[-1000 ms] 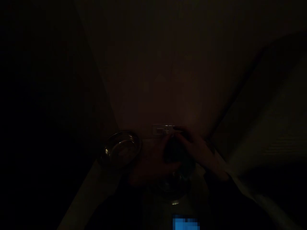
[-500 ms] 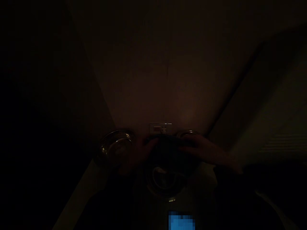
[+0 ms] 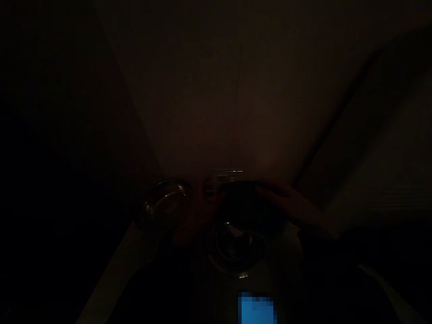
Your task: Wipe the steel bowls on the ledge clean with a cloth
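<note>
The view is very dark. Between my hands is a dark, bluish-black item (image 3: pixel 251 207); its kind cannot be made out, though it looks soft, like cloth. My right hand (image 3: pixel 280 198) lies over its right side with the fingers closed on it. At its left edge is my left hand (image 3: pixel 199 213), faint in the gloom, its thumb side against the item. A shiny metal bowl (image 3: pixel 148 209) stands left of my left hand. Just below the dark item is another round metal bowl (image 3: pixel 236 270), its upper rim partly covered by it.
A small pale rectangular object (image 3: pixel 227 175) with a bright top edge sits behind the hands, against the pale wall (image 3: pixel 209 112). Nearest me glows a blue pixelated screen (image 3: pixel 258 310). A ribbed light surface (image 3: pixel 401 195) lies at the right.
The dark item and my right hand have shifted slightly right and up. My left hand now covers less of the item. More of the near bowl shows.
</note>
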`<action>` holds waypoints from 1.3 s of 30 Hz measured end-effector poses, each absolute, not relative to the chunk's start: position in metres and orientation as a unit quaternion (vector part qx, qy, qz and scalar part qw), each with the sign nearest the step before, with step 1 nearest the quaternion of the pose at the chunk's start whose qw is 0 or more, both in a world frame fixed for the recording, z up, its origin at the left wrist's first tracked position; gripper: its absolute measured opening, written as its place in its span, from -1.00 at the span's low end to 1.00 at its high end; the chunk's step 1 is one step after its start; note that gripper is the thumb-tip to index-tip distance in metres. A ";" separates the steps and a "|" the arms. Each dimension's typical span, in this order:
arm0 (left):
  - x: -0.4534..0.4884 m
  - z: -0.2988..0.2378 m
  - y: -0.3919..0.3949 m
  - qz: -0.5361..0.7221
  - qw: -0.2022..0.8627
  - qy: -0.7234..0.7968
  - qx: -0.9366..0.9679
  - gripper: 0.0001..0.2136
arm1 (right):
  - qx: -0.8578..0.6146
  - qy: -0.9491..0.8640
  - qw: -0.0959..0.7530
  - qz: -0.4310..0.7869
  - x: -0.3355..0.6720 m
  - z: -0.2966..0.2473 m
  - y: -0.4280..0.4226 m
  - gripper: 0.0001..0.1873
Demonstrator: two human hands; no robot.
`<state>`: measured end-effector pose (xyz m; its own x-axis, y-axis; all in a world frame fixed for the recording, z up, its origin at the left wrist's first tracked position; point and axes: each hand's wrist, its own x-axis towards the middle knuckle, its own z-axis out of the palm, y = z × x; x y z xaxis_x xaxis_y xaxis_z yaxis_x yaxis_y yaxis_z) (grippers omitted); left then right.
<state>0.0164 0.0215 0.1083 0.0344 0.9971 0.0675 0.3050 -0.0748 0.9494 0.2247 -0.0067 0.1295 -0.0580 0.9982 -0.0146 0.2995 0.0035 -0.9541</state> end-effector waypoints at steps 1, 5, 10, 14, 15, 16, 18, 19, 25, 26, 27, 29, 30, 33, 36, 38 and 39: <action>0.018 0.109 0.021 0.445 0.365 0.555 0.601 -0.45 | -0.555 -0.582 0.405 0.434 0.223 0.130 -0.007 -0.62; 0.020 0.115 0.012 0.418 0.413 0.510 0.629 -0.56 | -0.525 -0.603 0.401 0.447 0.216 0.128 -0.006 -0.65; 0.017 0.120 0.006 0.335 0.503 0.408 0.684 -0.35 | -0.487 -0.645 0.411 0.421 0.208 0.127 -0.005 -0.65; 0.012 0.117 0.012 0.349 0.467 0.429 0.690 -0.41 | -0.451 -0.697 0.396 0.391 0.208 0.129 -0.004 -0.70; 0.012 0.117 0.013 0.350 0.461 0.433 0.691 -0.44 | -0.450 -0.708 0.393 0.377 0.209 0.130 -0.004 -0.73; 0.011 0.117 0.014 0.349 0.458 0.433 0.693 -0.46 | -0.451 -0.717 0.389 0.362 0.210 0.131 -0.003 -0.76; 0.011 0.117 0.014 0.346 0.458 0.428 0.698 -0.48 | -0.458 -0.733 0.375 0.334 0.212 0.132 -0.003 -0.81; 0.011 0.118 0.014 0.346 0.458 0.428 0.698 -0.47 | -0.462 -0.739 0.369 0.323 0.214 0.133 -0.003 -0.82; 0.011 0.120 0.012 0.349 0.464 0.429 0.692 -0.48 | -0.473 -0.732 0.356 0.338 0.218 0.132 -0.007 -0.79; 0.011 0.120 0.012 0.349 0.467 0.428 0.690 -0.48 | -0.474 -0.727 0.362 0.341 0.219 0.131 -0.008 -0.78; 0.011 0.120 0.011 0.349 0.473 0.425 0.689 -0.47 | -0.477 -0.723 0.369 0.338 0.219 0.130 -0.008 -0.77; 0.011 0.120 0.011 0.339 0.488 0.417 0.688 -0.45 | -0.487 -0.720 0.376 0.322 0.220 0.128 -0.008 -0.75; 0.011 0.121 0.010 0.328 0.496 0.414 0.690 -0.43 | -0.491 -0.718 0.377 0.318 0.219 0.127 -0.009 -0.74; 0.013 0.127 0.007 0.302 0.505 0.404 0.701 -0.41 | -0.494 -0.697 0.381 0.354 0.214 0.128 -0.010 -0.71; 0.014 0.132 0.006 0.308 0.509 0.403 0.695 -0.43 | -0.467 -0.669 0.395 0.422 0.206 0.130 -0.012 -0.63; 0.012 0.132 0.007 0.315 0.515 0.416 0.680 -0.43 | -0.446 -0.660 0.402 0.451 0.201 0.131 -0.012 -0.52; 0.011 0.131 0.008 0.315 0.518 0.422 0.675 -0.42 | -0.441 -0.659 0.403 0.458 0.200 0.131 -0.013 -0.46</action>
<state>0.0110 0.0075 0.1309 0.4456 0.8952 -0.0107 0.2421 -0.1090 0.9641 0.2003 -0.0127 0.1313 -0.2870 0.9495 0.1268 0.2121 0.1920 -0.9582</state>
